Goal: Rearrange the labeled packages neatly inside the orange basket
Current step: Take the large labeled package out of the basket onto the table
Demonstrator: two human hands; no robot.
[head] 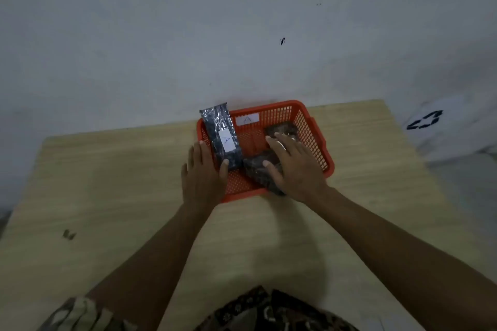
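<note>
Orange basket (309, 126): on counter (107, 183), far centre. Package A (222, 137): dark, glossy, white label; long axis near-to-far, far end over the rim, basket's left side. Left hand (204, 169): grip pinching its near end, thumb on top. Brown package (262, 170): near right, skewed diagonally. Right hand (293, 166): fingers spread flat, pressing on it. Second brown package (282, 129): far right, just beyond fingertips.
</note>
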